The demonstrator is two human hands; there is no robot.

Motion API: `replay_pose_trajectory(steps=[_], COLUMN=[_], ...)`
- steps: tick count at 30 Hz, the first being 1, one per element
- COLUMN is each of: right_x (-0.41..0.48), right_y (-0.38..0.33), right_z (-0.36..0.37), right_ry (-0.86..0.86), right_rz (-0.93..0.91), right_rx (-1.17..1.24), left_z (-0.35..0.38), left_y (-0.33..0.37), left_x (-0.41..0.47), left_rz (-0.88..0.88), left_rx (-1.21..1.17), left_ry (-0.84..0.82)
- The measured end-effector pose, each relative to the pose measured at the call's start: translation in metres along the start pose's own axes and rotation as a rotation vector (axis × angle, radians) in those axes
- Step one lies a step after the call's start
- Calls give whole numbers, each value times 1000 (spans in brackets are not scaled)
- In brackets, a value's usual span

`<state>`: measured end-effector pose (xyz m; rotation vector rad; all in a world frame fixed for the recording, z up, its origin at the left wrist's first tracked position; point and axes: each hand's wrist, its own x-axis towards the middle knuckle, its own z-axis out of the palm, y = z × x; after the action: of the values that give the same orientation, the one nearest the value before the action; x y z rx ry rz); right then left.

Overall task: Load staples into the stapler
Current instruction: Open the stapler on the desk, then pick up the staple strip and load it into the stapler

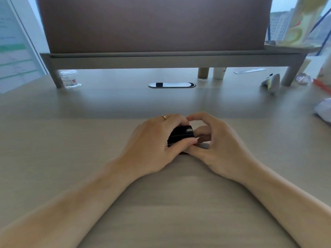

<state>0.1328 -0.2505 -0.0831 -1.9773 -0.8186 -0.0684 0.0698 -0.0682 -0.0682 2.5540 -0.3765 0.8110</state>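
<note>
A small glossy black stapler sits at the middle of the wooden desk. My left hand wraps over its left side, thumb along the front edge, a gold ring on one finger. My right hand meets it from the right, fingers curled against the stapler's front end and thumb tucked under it. Both hands rest on the desk. Most of the stapler is hidden by my fingers. No staples can be made out.
A monitor riser spans the back with a dark screen above it. Beneath it lie a clear plastic box, an oval cable grommet, two small cups and a grey mouse-like object. Crumpled wrappers clutter the right edge.
</note>
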Motion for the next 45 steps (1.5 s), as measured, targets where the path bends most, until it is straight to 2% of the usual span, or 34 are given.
replay_pose_trajectory(steps=[5,9,12,17,22,24,25,26,28,29,30,32,34,36,41,45], right_x=[1,2,3,3,5,5,6,6,7,8,8,9,9,9,9,10], right_y=[0,3,6,8,12,14,15,15,16,16,17,18,19,20,20,22], right_z=[2,0,-1,-4,-8,-10,-10,-11,-11,-11,-10,-10,-10,-10,-10,-9], right_ry=[22,26,25,41,45,53,53,51,45,43,44,49,50,49,43,52], right_rz=[31,43,55,35,24,29,31,33,39,41,41,46,47,43,37,55], right_rx=[2,-17,-33,-95,-117,-123,-125,-126,-116,-104,-93,-84,-86,-85,-79,-56], left_z=[-7,-14,-26,-39,-44,-46,-48,-52,-57,-57,-56,-51,-45,-44,-45,-41], left_y=[0,-3,-6,-21,-35,-44,-50,-57,-63,-62,-56,-39,-31,-35,-42,-44], left_x=[3,2,4,6,6,6,5,3,-1,-2,-2,0,0,-4,-8,-8], left_rz=[-183,-244,-388,-630,-824,-830,-782,-681,-358,-198,-93,-5,-25,-56,-85,-103], left_rx=[-440,-597,-759,-933,-1079,-979,-791,-491,187,390,479,458,423,414,233,195], left_ry=[197,423,548,663,675,616,556,469,255,179,116,-13,-170,-260,-254,-220])
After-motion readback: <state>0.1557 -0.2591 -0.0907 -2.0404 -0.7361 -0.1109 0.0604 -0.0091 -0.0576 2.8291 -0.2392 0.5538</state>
